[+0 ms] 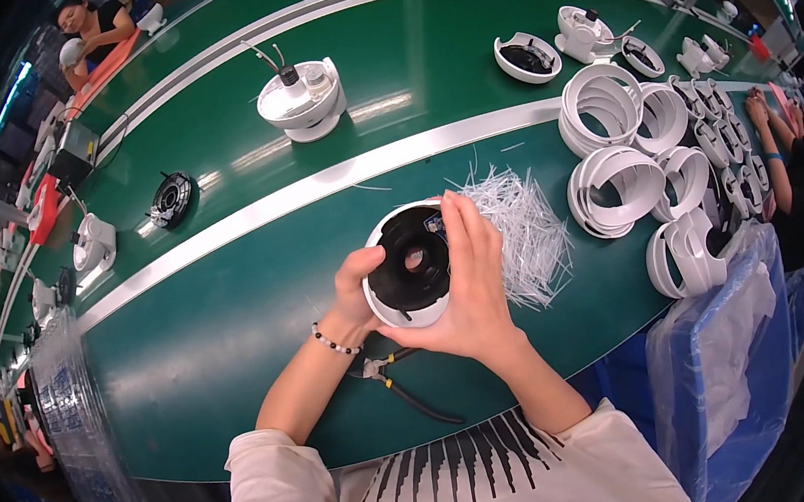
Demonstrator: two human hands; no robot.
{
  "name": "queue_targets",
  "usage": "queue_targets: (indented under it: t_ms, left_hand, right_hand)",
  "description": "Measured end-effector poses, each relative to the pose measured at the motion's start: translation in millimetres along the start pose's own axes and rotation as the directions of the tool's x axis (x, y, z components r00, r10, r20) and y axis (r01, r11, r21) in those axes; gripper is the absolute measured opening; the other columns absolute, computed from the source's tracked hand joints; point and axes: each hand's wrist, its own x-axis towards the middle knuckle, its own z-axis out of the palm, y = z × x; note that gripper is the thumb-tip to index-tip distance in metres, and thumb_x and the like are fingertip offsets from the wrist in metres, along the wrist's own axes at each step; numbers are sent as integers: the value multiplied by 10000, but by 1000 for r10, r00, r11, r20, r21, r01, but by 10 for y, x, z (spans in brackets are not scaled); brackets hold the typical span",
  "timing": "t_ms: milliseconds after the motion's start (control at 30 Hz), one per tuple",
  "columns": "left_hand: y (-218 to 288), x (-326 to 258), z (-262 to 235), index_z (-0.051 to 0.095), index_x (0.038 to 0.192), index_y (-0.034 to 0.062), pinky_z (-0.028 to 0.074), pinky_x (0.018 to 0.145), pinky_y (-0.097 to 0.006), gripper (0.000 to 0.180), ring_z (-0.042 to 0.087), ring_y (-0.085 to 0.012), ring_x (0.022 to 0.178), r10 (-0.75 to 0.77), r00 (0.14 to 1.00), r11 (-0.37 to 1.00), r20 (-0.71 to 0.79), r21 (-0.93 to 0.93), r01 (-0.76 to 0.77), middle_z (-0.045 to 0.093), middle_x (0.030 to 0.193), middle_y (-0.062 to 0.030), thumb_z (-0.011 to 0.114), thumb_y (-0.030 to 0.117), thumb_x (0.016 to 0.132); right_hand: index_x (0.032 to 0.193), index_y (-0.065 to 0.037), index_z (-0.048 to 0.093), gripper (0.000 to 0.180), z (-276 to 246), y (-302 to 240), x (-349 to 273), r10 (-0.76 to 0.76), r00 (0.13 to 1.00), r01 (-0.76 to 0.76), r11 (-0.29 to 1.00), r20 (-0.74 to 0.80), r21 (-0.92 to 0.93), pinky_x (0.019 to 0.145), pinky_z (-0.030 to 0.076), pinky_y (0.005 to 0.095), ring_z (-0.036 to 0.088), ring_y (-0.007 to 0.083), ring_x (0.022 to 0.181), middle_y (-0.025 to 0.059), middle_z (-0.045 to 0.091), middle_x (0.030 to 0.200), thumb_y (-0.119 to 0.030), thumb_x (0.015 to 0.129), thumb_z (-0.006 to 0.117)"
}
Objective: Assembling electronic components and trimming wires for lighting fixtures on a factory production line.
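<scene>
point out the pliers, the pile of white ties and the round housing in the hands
pliers [387,364]: head view, on the joint by the jaws
white ties [528,227]: head view, middle of the pile
round housing [410,262]: head view, on its black inner face

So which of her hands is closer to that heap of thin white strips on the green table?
Right. The right hand wraps the round housing on the side next to the white strips, nearly touching them. The left hand grips the housing's far side.

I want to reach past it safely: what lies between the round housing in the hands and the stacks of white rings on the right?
In the head view, a loose pile of thin white strips lies on the green table between the round housing and the white rings.
</scene>
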Motion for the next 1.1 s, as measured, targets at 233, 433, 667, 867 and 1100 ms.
queue_targets:
  t_ms: [233, 433, 667, 867, 1100]
  left_hand:
    - [38, -13, -135, 375, 1215, -5, 430, 879, -366, 648, 515, -244, 1015, -79, 994, 995, -79, 50, 83, 489, 1146, -151, 501, 384, 713]
    - [101, 239, 28, 459, 1126, 3, 495, 776, -317, 423, 571, -193, 901, -116, 979, 993, -170, 6, 119, 558, 1015, -127, 469, 291, 816]
    - [286, 1217, -310, 505, 988, -10, 434, 859, -355, 327, 550, -227, 918, 87, 925, 994, -369, -31, -106, 569, 990, -140, 379, 268, 872]
    - [490, 2305, -857, 479, 1013, 36, 475, 739, -403, 280, 564, -238, 887, 243, 778, 958, -580, 20, -284, 566, 965, -121, 424, 261, 855]
    - [567, 2278, -937, 396, 1183, 96, 200, 1001, -394, 741, 387, -226, 1143, 233, 817, 951, -527, -53, -306, 439, 1219, -127, 559, 611, 675]
  right_hand:
    - [1297, 30, 172, 1154, -6, 31, 70, 11, 998, -13, 999, 56, 37, 906, 272, 453, 310, 380, 1118, 224, 242, 1282, -391, 417, 789]
    - [1300, 43, 131, 1158, 4, 275, 85, 17, 998, -20, 999, 60, 40, 967, 214, 479, 236, 414, 1175, 228, 198, 1320, -396, 444, 775]
    - [1231, 3, 348, 795, -112, -56, -437, -93, 994, 86, 991, 63, 100, 959, 256, 487, 310, 407, 1177, 250, 299, 1284, -293, 601, 732]
    - [1209, -23, 388, 787, 54, -218, -842, -143, 630, 217, 976, 763, 5, 973, 197, 519, 266, 363, 1195, 186, 264, 1316, -427, 604, 687]
    - [1215, -4, 359, 857, -19, -168, -740, -44, 621, 204, 973, 783, -107, 977, 192, 507, 286, 374, 1165, 201, 315, 1258, -400, 549, 725]
